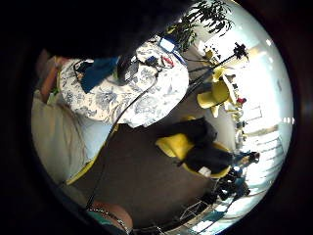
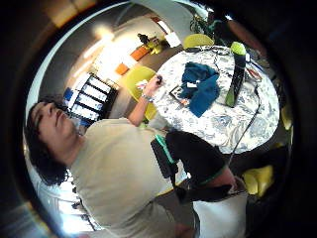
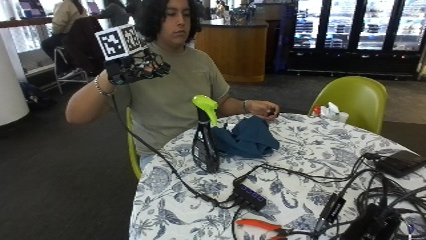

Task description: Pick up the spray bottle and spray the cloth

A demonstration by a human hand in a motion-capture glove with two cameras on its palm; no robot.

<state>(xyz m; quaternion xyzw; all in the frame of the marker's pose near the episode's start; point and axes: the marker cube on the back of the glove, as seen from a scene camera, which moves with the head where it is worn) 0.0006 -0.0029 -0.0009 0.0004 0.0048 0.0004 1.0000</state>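
Spray bottle (image 3: 204,137) with a green trigger head is standing upright on the floral tablecloth (image 3: 313,150) of the round table, untouched, near the edge closest to the seated person. Blue cloth (image 3: 247,137) is lying bunched just beside the bottle, on the side toward the person's bare left hand (image 3: 263,108), which is resting on the tabletop. Gloved right hand (image 3: 136,67) is hanging raised at shoulder height, well apart from the bottle and holding nothing; fingers are showing loosely curled. Orange-handled pliers (image 3: 261,226) and black cables (image 3: 319,182) are lying across the near side of the table.
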